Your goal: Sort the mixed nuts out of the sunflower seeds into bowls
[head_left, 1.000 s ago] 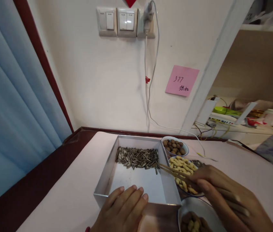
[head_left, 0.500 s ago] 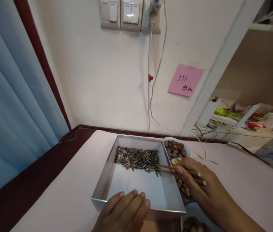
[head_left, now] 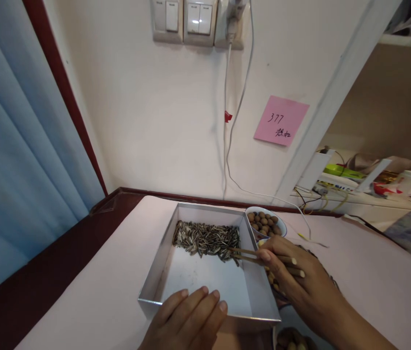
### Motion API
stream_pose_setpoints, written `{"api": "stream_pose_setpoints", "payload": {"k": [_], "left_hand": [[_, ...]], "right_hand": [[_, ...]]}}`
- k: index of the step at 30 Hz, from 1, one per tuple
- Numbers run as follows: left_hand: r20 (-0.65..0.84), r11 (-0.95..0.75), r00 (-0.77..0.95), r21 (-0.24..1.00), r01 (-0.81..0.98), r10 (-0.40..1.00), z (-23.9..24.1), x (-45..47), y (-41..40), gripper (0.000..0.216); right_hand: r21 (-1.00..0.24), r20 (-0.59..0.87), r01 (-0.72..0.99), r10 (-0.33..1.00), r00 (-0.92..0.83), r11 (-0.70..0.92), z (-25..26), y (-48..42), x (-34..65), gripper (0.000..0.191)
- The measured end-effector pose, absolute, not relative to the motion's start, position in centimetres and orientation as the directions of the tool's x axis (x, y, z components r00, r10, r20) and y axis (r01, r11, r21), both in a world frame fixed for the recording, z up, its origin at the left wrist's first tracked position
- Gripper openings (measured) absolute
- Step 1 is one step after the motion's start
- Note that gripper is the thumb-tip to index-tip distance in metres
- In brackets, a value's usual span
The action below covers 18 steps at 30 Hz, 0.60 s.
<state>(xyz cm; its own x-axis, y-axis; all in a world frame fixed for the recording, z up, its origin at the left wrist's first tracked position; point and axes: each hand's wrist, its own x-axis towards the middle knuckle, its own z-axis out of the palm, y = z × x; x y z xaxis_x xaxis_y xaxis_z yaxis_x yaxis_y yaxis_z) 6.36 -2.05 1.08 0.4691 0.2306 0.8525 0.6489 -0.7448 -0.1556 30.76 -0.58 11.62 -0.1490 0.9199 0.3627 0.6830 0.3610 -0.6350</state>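
Observation:
A shallow white box (head_left: 209,287) with silvery edges stands on the table, with a band of striped sunflower seeds (head_left: 205,238) along its far side. My right hand (head_left: 300,282) is closed round a pair of wooden chopsticks (head_left: 247,256). Their tips reach over the box's right wall and touch the right end of the seeds; whether a seed is pinched between them I cannot tell. My left hand (head_left: 189,318) grips the near wall of the box, its fingers curled over the rim, thumb hidden.
Behind the box's right corner sits a bowl of round brown nuts (head_left: 264,223). More bowls lie partly under my right hand, one with pale yellow pieces (head_left: 271,279). A white cable (head_left: 285,200) trails onto the table. A blue curtain (head_left: 26,121) hangs at left.
The chopsticks have shifted slightly left, and my right hand has moved slightly with them. A few loose seeds at the right end now lie closer to the pile. My left hand stays put.

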Motion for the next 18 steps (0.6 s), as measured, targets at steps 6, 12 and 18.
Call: {"api": "stream_pose_setpoints", "payload": {"k": [6,12,18], "left_hand": [[0.865,-0.740,0.441,-0.133,0.659,0.238,1.1,6.6,-1.9,0.022],[0.878,-0.741,0.437,-0.160,0.652,0.194,1.2,6.6,-1.8,0.022],[0.828,-0.744,0.430,-0.023,0.668,0.360,1.4,6.5,-2.5,0.021]], "right_hand": [[-0.614,0.404,0.687,0.903,-0.148,0.388,11.6,-0.7,30.7,0.038],[-0.635,0.439,0.660,0.890,-0.118,0.401,11.6,-1.3,31.2,0.041],[-0.716,0.483,0.600,0.874,0.055,0.358,13.0,-3.9,33.1,0.030]]}}
